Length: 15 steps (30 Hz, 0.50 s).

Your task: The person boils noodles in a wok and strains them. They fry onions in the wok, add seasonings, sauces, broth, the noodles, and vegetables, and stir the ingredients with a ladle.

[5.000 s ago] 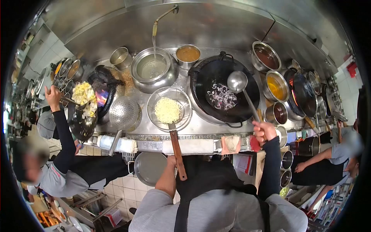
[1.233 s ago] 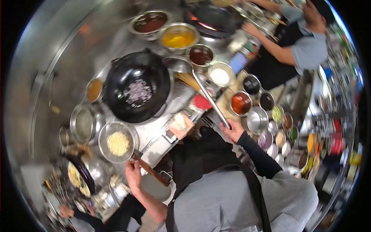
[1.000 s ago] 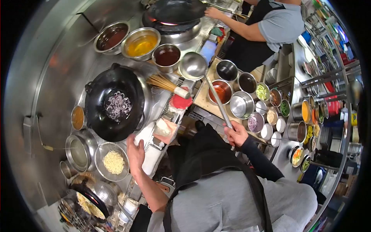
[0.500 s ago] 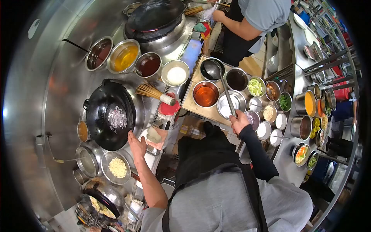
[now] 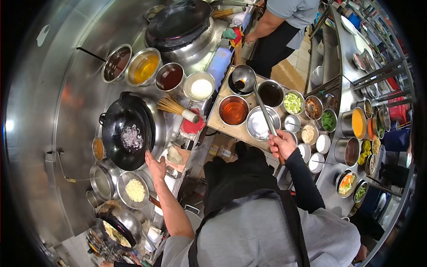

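My right hand (image 5: 283, 143) grips the handle of a long steel ladle (image 5: 266, 112). The ladle's bowl is over a pot of dark liquid (image 5: 234, 88) on the wooden board, with a little dark sauce in it. Fingers extended, my left hand (image 5: 155, 166) is at the near rim of a black wok (image 5: 119, 149); whether it touches the rim I cannot tell. Sliced onion-like pieces (image 5: 132, 137) lie in the wok. Beside the ladle handle stand a shiny steel pot (image 5: 260, 129) and a pot of reddish liquid (image 5: 233, 111).
A bamboo brush (image 5: 175, 108) lies right of the wok, below bowls of oil (image 5: 144, 67) and white powder (image 5: 199, 87). Noodles (image 5: 134, 190) sit in a strainer below. Ingredient pots, including chopped greens (image 5: 293, 103), line the right. A co-worker (image 5: 280, 31) stands at the top.
The ladle's bowl has shifted slightly up and turned, and dark sauce now shows in it. My right hand moved a little right and down. The co-worker's arm has lowered.
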{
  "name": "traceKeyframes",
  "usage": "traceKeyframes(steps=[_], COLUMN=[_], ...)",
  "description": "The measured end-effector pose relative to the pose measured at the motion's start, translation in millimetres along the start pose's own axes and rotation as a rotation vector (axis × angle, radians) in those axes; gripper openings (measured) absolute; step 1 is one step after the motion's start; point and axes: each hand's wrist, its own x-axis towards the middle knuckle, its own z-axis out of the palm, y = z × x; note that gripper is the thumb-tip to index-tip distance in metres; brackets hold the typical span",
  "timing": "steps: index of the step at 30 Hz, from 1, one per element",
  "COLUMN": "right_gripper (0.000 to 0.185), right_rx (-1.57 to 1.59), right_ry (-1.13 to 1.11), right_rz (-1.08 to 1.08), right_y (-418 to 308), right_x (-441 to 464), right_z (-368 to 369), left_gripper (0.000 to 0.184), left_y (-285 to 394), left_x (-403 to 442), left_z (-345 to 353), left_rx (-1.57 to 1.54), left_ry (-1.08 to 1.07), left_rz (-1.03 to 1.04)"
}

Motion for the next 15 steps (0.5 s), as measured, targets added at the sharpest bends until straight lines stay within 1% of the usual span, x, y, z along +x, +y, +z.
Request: traceKeyframes(steps=[3,6,9,12,15], right_gripper=[0.009,0.010,0.009,0.009,0.009], right_rx=[-0.012,0.030,0.067,0.056,0.037], right_ry=[0.020,0.034,0.046,0.072,0.106], right_rz=[-0.031,-0.054,-0.075,-0.100,-0.133], right_y=[9,17,21,32,45], right_x=[-4,-12,-14,-12,-7], right_z=[-1,7,15,22,31], left_gripper=[0.077,0.064,0.046,0.028,0.018], left_y=[-1,-10,-16,-28,-27], left_x=[-2,-1,2,8,8], left_z=[0,-3,-10,-14,-28], left_rx=[0.025,-0.055,-0.189,-0.344,-0.403], left_ry=[0.019,0.070,0.110,0.159,0.166], left_rz=[0.002,0.026,-0.098,-0.080,-0.093])
